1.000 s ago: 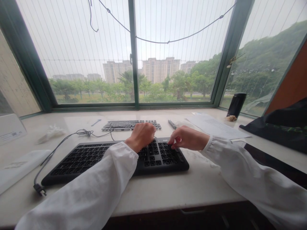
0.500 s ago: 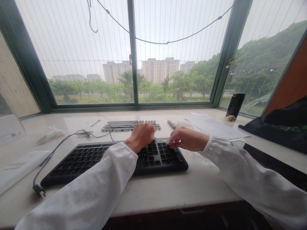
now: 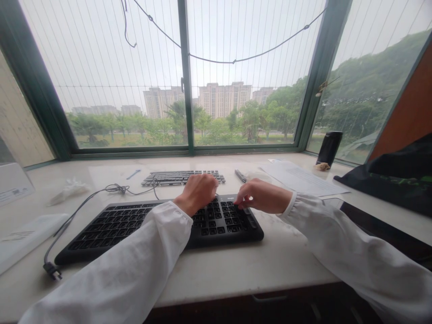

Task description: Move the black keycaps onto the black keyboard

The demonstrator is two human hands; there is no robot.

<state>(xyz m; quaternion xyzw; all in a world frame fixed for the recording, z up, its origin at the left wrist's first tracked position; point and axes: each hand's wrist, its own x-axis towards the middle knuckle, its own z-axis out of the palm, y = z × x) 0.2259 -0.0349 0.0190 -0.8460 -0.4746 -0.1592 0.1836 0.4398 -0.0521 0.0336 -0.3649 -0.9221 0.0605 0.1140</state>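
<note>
A black keyboard base (image 3: 116, 227), its key positions showing as bare dark squares, lies slantwise on the white counter. My left hand (image 3: 199, 191) is above its right half, fingers curled in and mostly hidden behind the back of the hand; what they hold cannot be made out. At the base's upper right corner, my right hand (image 3: 261, 196) has thumb and forefinger drawn together, touching or just over the number pad. Anything between those fingertips is too small to name. Behind the left hand lie rows of dark keycaps (image 3: 168, 177), laid out like a keyboard.
A cable with a USB plug (image 3: 52, 271) runs along the left side. A dark pen-like tool (image 3: 240, 175), paper sheets (image 3: 295, 177) and a black cylinder (image 3: 330, 149) are toward the back right. A clear plastic bag (image 3: 69, 191) and a blue stick (image 3: 133, 174) lie left.
Both hands hold nearly the same pose over the keyboard base. The whole view has shifted very slightly; no object has visibly moved on the counter.
</note>
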